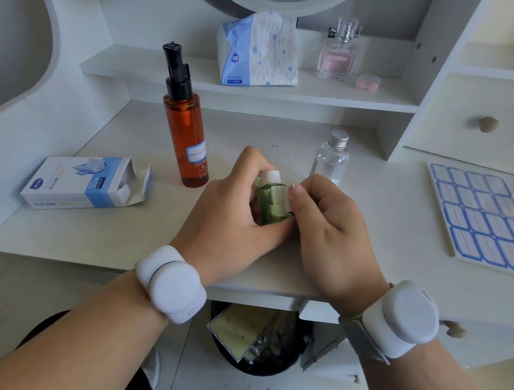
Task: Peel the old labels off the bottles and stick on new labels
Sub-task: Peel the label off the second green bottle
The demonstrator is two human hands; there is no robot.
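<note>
A: Head view shows, nearest to us under the counter [115, 249] edge, a bin [257, 360] with used backing paper. Above it the left hand [230, 220] curls around the small green bottle [272, 204] and holds it just over the counter.

B: And the right hand [328, 232]?

A: Its fingers [295, 196] pinch a white label on the side of the bottle. I cannot tell if this label is coming off or going on.

B: What can go wrong?

A: If it is old, a fast pull may tear it and leave pieces. If it is new, it may sit crooked or wrinkle on the curved side. Also the bottle can turn in the hand.

B: Further back?

A: The amber pump bottle [185, 141] already carries a blue-edged label. The clear bottle [330, 160] stands near the hands and looks bare; an elbow may knock it. The label sheet [486, 221] lies at the right.
</note>
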